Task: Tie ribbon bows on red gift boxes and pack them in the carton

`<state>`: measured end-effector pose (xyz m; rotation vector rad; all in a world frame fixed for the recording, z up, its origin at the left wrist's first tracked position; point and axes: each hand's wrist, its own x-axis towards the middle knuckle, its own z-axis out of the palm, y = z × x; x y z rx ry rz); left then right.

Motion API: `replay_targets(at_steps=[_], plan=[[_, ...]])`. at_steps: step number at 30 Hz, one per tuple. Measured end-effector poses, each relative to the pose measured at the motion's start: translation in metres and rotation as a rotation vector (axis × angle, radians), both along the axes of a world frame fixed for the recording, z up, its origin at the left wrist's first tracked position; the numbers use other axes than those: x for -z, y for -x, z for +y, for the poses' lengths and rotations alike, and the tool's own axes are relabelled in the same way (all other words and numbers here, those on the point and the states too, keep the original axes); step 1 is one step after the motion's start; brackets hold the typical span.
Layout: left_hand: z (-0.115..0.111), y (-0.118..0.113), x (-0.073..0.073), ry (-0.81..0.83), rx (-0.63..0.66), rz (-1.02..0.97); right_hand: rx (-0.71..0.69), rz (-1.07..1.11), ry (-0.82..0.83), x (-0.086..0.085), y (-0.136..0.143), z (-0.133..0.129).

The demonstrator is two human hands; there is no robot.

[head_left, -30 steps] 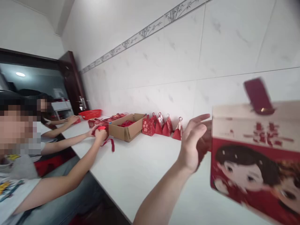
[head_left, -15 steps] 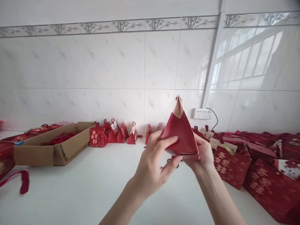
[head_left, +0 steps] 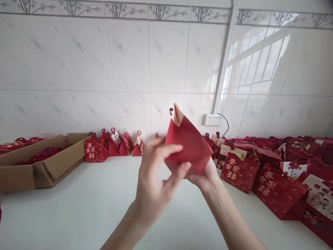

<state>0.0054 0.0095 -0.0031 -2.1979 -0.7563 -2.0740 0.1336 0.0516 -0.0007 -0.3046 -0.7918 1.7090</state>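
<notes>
In the head view a red triangular gift box (head_left: 186, 149) with a pale folded peak and a small ribbon loop is held up above the table, tilted. My right hand (head_left: 205, 177) grips it from below and behind; most of those fingers are hidden by the box. My left hand (head_left: 158, 166), slightly blurred, is at the box's left side. Its index finger and thumb are apart and overlap the red face; whether they touch it is unclear.
An open cardboard box (head_left: 44, 170) with red ribbons inside stands on the white table (head_left: 85, 215) at left. Small red gift boxes (head_left: 126, 144) line the tiled wall. Many more red gift boxes (head_left: 240, 172) crowd the right side. A power strip (head_left: 213, 119) is mounted on the wall.
The view has swung right. The gift box has turned and tilted, with its peak leaning left. My left hand's fingers have loosened from the box's lower edge.
</notes>
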Motion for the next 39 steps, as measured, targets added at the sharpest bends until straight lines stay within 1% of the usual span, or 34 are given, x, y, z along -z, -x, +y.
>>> replay_targets(at_steps=[2,4,6,8,14,17,21,25,30,35,37,39], plan=[[0.008,0.003,-0.002,0.165,0.064,-0.136,-0.069,0.055,0.124,0.001,0.006,-0.003],[0.015,0.005,-0.005,0.296,0.149,-0.256,-0.142,0.085,0.195,0.002,0.010,-0.006],[0.021,0.007,-0.006,0.367,0.209,-0.339,-0.201,0.087,0.207,0.003,0.014,-0.010],[0.024,0.007,-0.005,0.403,0.245,-0.383,-0.232,0.090,0.210,0.005,0.017,-0.012],[0.028,-0.002,0.002,0.481,0.366,-0.400,-0.149,0.155,0.284,0.010,0.021,-0.016],[0.027,-0.005,0.002,0.497,0.351,-0.369,-0.131,0.150,0.318,0.010,0.021,-0.016],[0.026,-0.004,0.000,0.495,0.343,-0.317,-0.122,0.151,0.314,0.010,0.021,-0.015],[0.027,-0.004,0.001,0.457,0.363,-0.293,-0.112,0.154,0.323,0.009,0.021,-0.016],[0.028,-0.004,0.002,0.401,0.307,-0.284,-0.130,0.133,0.312,0.007,0.020,-0.017],[0.027,0.003,0.001,0.447,0.192,-0.374,-0.152,0.153,0.292,0.006,0.019,-0.019],[0.028,0.007,0.000,0.452,0.211,-0.437,-0.163,0.154,0.285,0.006,0.020,-0.020],[0.028,0.010,-0.001,0.452,0.288,-0.488,-0.174,0.145,0.279,0.007,0.021,-0.020]])
